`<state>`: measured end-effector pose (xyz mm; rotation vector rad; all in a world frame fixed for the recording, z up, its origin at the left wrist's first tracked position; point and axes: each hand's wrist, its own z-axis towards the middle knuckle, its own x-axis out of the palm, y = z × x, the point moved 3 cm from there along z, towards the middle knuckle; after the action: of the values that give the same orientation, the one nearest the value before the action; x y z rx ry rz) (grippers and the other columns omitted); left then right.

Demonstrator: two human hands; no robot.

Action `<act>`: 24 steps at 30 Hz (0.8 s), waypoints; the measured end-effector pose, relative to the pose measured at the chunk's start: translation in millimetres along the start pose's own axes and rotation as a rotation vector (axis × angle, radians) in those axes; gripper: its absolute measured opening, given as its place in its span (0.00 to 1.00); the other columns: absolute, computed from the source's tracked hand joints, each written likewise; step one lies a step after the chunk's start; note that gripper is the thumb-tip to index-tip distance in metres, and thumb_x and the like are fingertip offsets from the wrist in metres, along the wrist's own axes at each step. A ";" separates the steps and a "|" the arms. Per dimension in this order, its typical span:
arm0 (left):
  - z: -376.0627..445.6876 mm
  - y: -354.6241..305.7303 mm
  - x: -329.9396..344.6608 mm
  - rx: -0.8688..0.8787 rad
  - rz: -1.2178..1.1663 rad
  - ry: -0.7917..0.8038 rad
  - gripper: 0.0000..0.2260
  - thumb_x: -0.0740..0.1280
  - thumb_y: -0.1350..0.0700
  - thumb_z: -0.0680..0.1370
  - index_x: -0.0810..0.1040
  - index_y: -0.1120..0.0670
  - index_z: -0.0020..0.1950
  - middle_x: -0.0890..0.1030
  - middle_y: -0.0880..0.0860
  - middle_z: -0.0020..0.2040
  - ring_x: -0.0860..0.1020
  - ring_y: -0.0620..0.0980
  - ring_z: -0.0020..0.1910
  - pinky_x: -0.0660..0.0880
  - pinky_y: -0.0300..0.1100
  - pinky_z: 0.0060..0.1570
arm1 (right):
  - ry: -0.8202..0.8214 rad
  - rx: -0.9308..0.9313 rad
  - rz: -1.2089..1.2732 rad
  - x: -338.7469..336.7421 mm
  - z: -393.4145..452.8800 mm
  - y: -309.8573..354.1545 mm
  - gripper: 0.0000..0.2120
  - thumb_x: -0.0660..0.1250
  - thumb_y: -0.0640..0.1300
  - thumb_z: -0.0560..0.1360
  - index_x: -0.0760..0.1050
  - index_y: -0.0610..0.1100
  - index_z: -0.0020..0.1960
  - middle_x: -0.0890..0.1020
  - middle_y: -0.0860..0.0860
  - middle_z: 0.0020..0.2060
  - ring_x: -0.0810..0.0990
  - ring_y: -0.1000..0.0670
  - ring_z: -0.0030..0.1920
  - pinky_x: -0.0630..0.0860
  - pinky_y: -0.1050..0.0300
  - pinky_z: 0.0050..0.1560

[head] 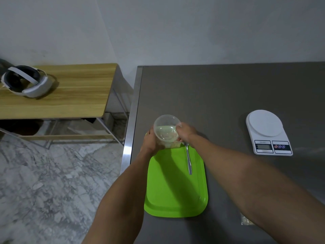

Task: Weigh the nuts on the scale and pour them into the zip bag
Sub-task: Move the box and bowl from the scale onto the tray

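Hands at far end of green tray (175,194) | left hand (151,143) and right hand (187,132) grip clear bowl (166,128), tilted | spoon (189,161) on tray | scale (268,132) well right | advice: carry bowl level, set it centred on platter
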<state>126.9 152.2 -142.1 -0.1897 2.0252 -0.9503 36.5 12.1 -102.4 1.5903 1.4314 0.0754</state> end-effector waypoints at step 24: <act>-74.5 -136.9 137.3 -0.038 0.141 0.103 0.08 0.66 0.55 0.75 0.81 0.56 0.50 0.84 0.59 0.48 0.81 0.58 0.51 0.75 0.45 0.50 | -0.269 0.137 -0.063 -174.4 -30.6 -185.8 0.25 0.63 0.47 0.73 0.69 0.45 0.70 0.74 0.40 0.66 0.73 0.37 0.66 0.71 0.44 0.67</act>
<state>-42.3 35.6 -112.1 -0.0182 2.1218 -0.8495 -172.5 -136.0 -117.7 1.5960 1.2961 -0.2698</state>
